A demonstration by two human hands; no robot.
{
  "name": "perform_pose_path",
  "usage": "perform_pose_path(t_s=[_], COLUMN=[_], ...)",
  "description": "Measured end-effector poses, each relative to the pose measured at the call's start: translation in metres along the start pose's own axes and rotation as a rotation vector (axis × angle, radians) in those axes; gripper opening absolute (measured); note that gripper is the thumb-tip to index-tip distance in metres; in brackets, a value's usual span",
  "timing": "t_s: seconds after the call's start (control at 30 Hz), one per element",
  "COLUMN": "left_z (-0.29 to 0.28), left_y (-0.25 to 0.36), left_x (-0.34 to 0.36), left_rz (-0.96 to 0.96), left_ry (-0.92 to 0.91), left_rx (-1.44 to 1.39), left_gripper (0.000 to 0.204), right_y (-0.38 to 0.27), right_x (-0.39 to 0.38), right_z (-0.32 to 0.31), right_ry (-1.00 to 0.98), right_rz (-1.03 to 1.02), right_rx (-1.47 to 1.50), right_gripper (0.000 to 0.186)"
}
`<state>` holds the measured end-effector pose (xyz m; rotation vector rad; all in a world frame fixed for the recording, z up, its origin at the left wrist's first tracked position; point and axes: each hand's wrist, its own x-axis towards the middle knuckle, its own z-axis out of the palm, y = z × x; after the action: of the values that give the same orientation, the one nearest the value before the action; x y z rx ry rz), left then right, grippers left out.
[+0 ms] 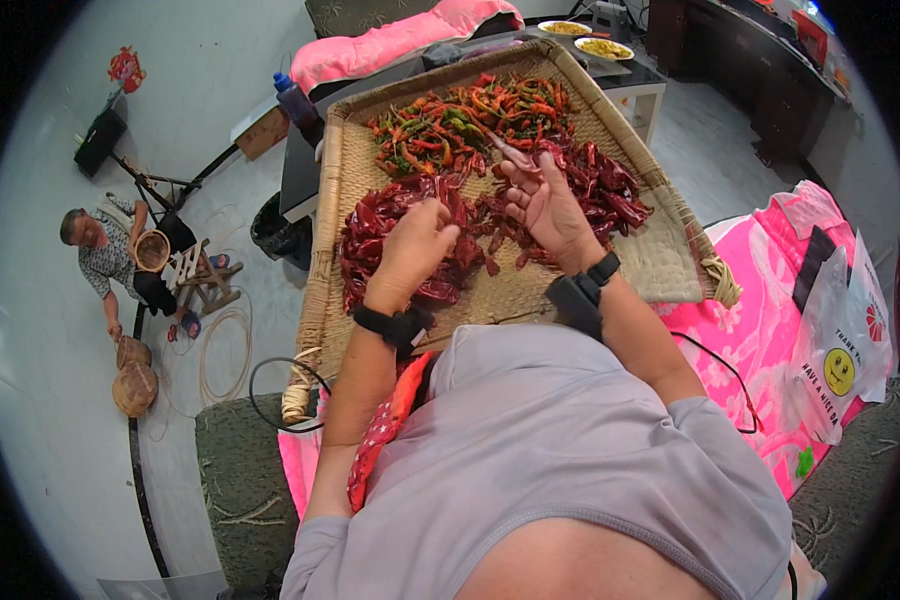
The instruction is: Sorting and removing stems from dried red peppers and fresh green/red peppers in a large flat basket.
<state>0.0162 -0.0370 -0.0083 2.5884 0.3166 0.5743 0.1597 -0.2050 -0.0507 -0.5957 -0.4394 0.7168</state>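
A large woven tray (325,215) rests in front of me, bearing heaps of peppers. My left hand (415,248) is over the dark red dried chilies (365,245) on the tray's left, its fingers curled together; whatever may be between them is hidden. To its right, my right hand (555,212) is turned palm up with bent fingers. A long, pale pinkish dried chili (511,152) sticks out from its fingertips. Under and beyond that hand lies another dark red chili heap (610,190). Smaller red, orange and green chilies (440,130) cover the far part of the tray.
Pink patterned cloth (750,270) lies under the tray's right side, with a plastic bag (835,350) on it. A dark table (650,78) holds two plates of yellow food (604,49). At left, a seated person (110,250) holds a basket (152,250). A black bin (278,232) stands nearby.
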Motion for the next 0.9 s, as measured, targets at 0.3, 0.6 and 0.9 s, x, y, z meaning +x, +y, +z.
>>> perform_pose_path(t_s=[0.3,0.6,0.9], left_z=[0.024,0.005,0.015], left_y=[-0.013,-0.002,-0.008], left_x=[-0.006,0.004,0.010], left_rz=[-0.027,-0.117,-0.137], left_ry=[-0.332,-0.133,-0.090], left_rx=[0.337,-0.006,-0.036], left_gripper=[0.026,0.021,0.026], right_y=[0.009,0.018,0.014], right_x=[-0.004,-0.010,-0.005], right_z=[0.016,0.012,0.011], right_ry=[-0.080,-0.296,-0.153], right_rz=[0.215,0.149,0.193], right_rx=[-0.295,-0.931,-0.825], right_gripper=[0.044,0.034,0.025])
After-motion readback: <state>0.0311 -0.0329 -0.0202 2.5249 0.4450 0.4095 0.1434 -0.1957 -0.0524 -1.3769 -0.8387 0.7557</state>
